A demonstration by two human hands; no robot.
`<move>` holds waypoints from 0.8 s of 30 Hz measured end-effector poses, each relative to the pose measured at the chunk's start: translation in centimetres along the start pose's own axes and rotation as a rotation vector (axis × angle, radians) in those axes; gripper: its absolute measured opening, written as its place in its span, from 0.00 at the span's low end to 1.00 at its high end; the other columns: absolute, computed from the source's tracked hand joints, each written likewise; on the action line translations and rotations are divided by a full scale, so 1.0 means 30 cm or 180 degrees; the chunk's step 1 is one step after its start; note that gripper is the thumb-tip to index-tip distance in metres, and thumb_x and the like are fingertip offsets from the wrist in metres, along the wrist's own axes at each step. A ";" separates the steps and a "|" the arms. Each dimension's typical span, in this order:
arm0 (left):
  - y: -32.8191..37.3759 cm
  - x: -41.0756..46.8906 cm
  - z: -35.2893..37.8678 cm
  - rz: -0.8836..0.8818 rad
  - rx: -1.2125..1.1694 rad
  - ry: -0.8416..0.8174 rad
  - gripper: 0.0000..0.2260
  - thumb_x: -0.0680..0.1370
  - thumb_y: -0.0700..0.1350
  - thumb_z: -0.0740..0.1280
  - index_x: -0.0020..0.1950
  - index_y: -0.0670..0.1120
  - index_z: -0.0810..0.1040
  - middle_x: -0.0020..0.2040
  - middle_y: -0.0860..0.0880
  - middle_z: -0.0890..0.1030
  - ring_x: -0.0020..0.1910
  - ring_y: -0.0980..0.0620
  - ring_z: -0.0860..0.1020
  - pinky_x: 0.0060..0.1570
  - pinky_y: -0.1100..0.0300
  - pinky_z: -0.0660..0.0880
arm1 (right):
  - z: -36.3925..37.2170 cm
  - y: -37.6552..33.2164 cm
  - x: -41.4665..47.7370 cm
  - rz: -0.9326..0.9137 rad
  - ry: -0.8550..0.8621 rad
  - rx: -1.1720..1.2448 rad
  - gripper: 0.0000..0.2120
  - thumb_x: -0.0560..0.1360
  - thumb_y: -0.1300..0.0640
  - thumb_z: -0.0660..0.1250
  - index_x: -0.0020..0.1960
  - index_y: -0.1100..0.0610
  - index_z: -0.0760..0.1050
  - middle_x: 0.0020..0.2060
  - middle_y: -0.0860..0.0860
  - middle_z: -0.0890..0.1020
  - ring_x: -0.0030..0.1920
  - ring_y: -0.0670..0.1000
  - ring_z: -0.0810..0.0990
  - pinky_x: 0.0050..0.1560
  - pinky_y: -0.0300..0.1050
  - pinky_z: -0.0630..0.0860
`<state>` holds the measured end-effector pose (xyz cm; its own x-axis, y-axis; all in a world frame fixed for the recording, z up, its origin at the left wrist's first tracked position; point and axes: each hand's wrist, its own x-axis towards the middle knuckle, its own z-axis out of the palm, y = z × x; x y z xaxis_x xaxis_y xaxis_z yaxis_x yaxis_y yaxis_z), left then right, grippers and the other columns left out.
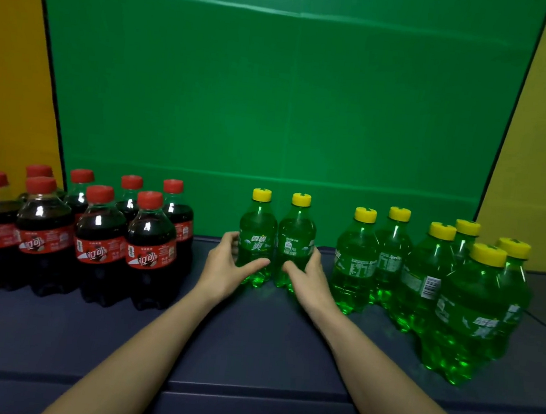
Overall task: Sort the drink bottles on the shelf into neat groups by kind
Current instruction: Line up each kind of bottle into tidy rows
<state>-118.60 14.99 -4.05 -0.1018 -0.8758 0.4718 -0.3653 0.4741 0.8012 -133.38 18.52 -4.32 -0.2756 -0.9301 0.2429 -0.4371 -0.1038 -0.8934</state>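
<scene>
Standing upright at the centre of the frame, 2 green soda bottles with yellow caps touched side by side on the dark blue shelf (pixel 251 339). The left hand (pixel 225 266) gripped the left centre bottle (pixel 257 235), its thumb curled across the front of the lower body and its fingers wrapped round the far left side. The right hand (pixel 308 278) gripped the right centre bottle (pixel 296 239) in mirror fashion, thumb across the front and fingers round the right side. Both forearms reached in from the bottom edge of the frame.

At the lower left of the frame stood the cola group (pixel 77 226), 8 dark bottles with red caps and red labels, packed close in 2 rows and well apart from the centre pair. At the lower right stood the green group (pixel 426 277), 6 green bottles with yellow caps, set in a looser cluster that ran toward the right edge, with a gap between it and the held pair.

A green backdrop (pixel 277 89) filled the upper middle of the frame, with yellow walls (pixel 5 77) at both sides.
</scene>
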 end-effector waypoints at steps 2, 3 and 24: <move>-0.002 0.000 0.000 0.0017 0.0015 0.0038 0.28 0.68 0.45 0.75 0.64 0.39 0.69 0.52 0.49 0.75 0.50 0.55 0.72 0.48 0.72 0.65 | 0.000 0.007 0.003 -0.0038 -0.0045 0.0004 0.33 0.75 0.58 0.64 0.74 0.58 0.51 0.70 0.54 0.67 0.68 0.54 0.66 0.65 0.43 0.63; 0.000 -0.001 0.000 0.0022 0.0015 0.0059 0.28 0.68 0.45 0.75 0.64 0.39 0.69 0.52 0.49 0.75 0.50 0.55 0.72 0.48 0.72 0.65 | 0.002 0.011 0.004 -0.0081 0.0004 -0.0094 0.34 0.74 0.58 0.66 0.74 0.59 0.51 0.70 0.55 0.67 0.69 0.54 0.66 0.66 0.44 0.63; 0.041 -0.023 0.003 0.0338 0.0606 0.0487 0.31 0.68 0.46 0.75 0.65 0.39 0.67 0.62 0.42 0.71 0.61 0.47 0.71 0.59 0.64 0.64 | -0.033 -0.034 -0.078 -0.0332 0.0251 -0.0648 0.35 0.76 0.57 0.64 0.75 0.62 0.48 0.74 0.57 0.59 0.73 0.55 0.60 0.71 0.45 0.57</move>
<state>-119.07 16.17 -3.43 -0.0132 -0.7914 0.6112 -0.5290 0.5242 0.6673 -133.14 21.15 -3.62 -0.2824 -0.8868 0.3658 -0.6282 -0.1172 -0.7692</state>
